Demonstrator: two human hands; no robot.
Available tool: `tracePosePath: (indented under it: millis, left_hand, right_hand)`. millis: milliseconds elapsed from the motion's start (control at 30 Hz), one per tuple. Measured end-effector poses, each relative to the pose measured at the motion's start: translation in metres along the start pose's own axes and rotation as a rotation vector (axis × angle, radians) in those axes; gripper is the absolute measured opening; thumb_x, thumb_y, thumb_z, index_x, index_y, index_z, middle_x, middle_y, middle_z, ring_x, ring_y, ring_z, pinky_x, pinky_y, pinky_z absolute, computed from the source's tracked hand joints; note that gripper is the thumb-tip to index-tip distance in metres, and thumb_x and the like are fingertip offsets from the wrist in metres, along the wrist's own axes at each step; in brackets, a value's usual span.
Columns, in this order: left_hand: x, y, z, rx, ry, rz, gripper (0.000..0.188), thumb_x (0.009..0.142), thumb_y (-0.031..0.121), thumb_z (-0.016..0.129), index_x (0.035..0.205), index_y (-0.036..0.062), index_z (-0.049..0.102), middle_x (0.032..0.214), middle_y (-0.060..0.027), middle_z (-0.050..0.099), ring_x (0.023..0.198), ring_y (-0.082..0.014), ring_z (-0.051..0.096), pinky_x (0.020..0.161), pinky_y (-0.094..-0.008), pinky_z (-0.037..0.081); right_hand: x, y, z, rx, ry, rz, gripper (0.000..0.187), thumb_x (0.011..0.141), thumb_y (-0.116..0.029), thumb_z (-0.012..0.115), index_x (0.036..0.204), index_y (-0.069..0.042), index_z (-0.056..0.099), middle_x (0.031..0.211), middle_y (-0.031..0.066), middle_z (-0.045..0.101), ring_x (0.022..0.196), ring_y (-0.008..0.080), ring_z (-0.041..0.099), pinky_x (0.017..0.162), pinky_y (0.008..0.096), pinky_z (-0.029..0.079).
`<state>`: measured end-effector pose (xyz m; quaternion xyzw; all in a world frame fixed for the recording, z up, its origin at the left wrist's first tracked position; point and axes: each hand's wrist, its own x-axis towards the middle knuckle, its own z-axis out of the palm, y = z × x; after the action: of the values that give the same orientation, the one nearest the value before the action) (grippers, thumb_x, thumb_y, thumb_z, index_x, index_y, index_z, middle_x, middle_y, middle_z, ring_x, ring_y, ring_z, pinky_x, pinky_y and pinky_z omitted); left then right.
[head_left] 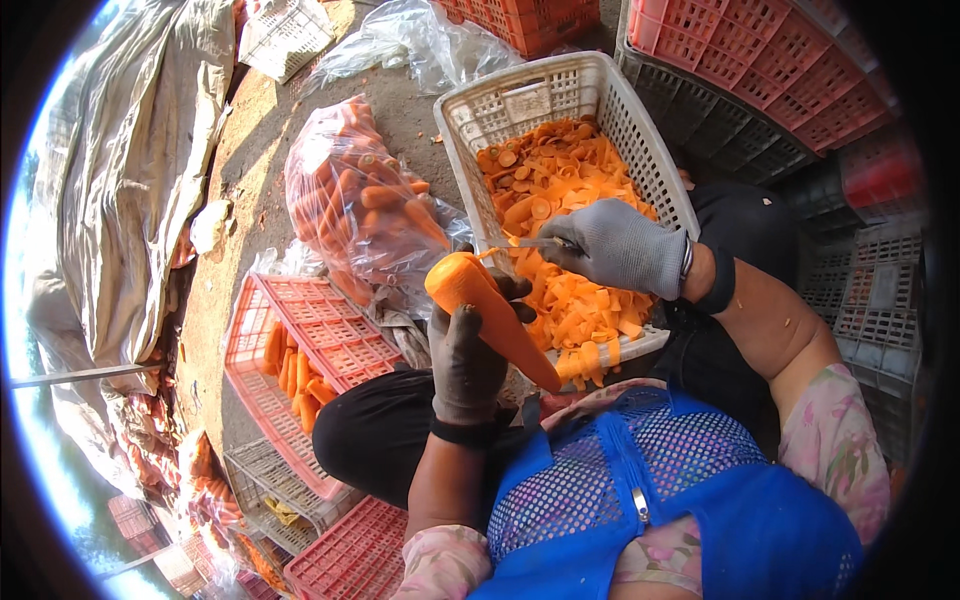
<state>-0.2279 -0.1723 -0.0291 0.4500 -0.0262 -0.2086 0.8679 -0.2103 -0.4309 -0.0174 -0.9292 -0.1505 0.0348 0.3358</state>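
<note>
My left hand [463,368], in a dark-stained grey glove, is closed around a large carrot [503,325] that slants up and to the left. My right hand [622,248], in a cleaner grey glove, grips a thin metal peeler [522,243] with its end by the carrot's thick top. A strip of peel hangs between tool and carrot. Beneath both hands stands a whitish plastic crate [650,140] holding orange peel ribbons [600,185] and cut carrot ends. Some peelings drape over its near rim.
A clear plastic bag of carrots [360,195] leans left of the crate. Nearer, a tipped red crate [330,330] holds peeled carrots [298,375]. Stacked red crates [770,60] and dark crates [715,120] crowd the right. A pale tarp [130,190] covers the far left.
</note>
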Motion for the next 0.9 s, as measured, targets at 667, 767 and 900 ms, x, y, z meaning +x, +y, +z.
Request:
tracePosePath:
  millis: [667, 767, 900]
  left_hand:
    - [0.004, -0.015, -0.003, -0.213, -0.032, -0.217, 0.082, 0.101, 0.074, 0.063, 0.150, 0.0086, 0.054, 0.111, -0.0072, 0.065, 0.082, -0.0198, 0.064, 0.067, -0.0334, 0.053]
    - [0.021, -0.011, -0.021, -0.260, 0.106, -0.146, 0.071, 0.102, 0.066, 0.068, 0.140, 0.0065, 0.059, 0.110, -0.0075, 0.067, 0.090, -0.0206, 0.067, 0.077, -0.0356, 0.058]
    - [0.046, -0.011, -0.060, -0.364, 0.313, -0.127, 0.054, 0.103, 0.050, 0.077, 0.125, 0.0029, 0.064, 0.103, -0.0073, 0.069, 0.094, -0.0208, 0.068, 0.086, -0.0359, 0.062]
  right_hand:
    - [0.015, 0.008, -0.004, -0.203, -0.120, 0.061, 0.029, 0.106, -0.034, 0.067, 0.112, -0.007, 0.076, 0.091, 0.0193, 0.076, 0.085, 0.0400, 0.075, 0.077, 0.0499, 0.059]
    - [0.013, 0.016, -0.012, -0.101, -0.073, 0.090, 0.028, 0.107, -0.035, 0.066, 0.109, -0.008, 0.077, 0.088, 0.0184, 0.076, 0.083, 0.0398, 0.075, 0.076, 0.0492, 0.059]
    - [-0.001, 0.007, 0.002, -0.103, -0.311, -0.044, 0.021, 0.102, -0.030, 0.072, 0.107, -0.011, 0.078, 0.086, 0.0162, 0.076, 0.082, 0.0375, 0.075, 0.075, 0.0480, 0.059]
